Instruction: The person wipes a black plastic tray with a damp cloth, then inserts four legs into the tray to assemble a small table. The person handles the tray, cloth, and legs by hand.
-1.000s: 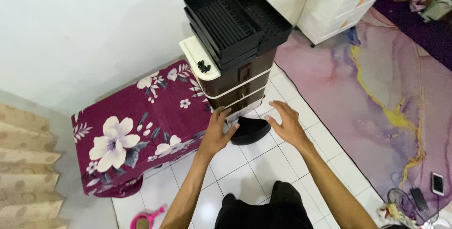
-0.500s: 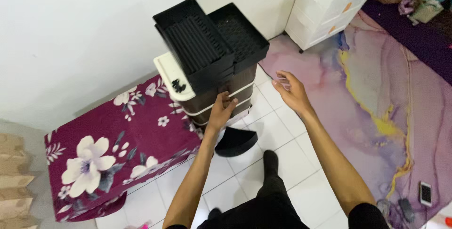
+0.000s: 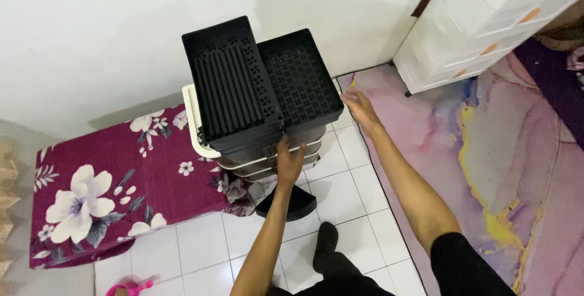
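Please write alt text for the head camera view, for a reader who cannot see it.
A person's left hand presses the front of a drawer tower topped by two black trays, while the right hand hovers open beside it. A floral cloth lies left.

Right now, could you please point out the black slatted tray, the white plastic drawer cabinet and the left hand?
black slatted tray (image 3: 234, 83), head view, ribbed top.
white plastic drawer cabinet (image 3: 480, 22), head view, drawer fronts.
left hand (image 3: 289, 161), head view, back of hand.

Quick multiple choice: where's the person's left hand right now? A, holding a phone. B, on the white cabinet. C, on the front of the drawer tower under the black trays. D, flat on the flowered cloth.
C: the left hand presses the front of the drawer tower, just beneath the black trays, well clear of the flowered cloth.
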